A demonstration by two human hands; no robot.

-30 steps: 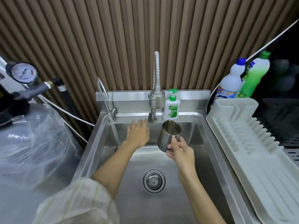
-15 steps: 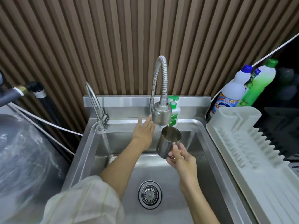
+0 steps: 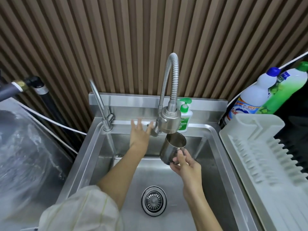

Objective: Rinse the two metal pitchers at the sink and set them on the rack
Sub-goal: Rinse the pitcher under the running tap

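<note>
A: Where is the metal pitcher (image 3: 172, 148)?
B: Your right hand (image 3: 186, 165) grips its handle, under the faucet head (image 3: 170, 120), over the sink (image 3: 208, 165).
A: Left hand (image 3: 139, 135)?
B: Fingers spread, beside the faucet lever (image 3: 154, 132).

Soap dispenser (image 3: 184, 117) behind the faucet; two cleaner bottles (image 3: 255, 95) far right.
</note>
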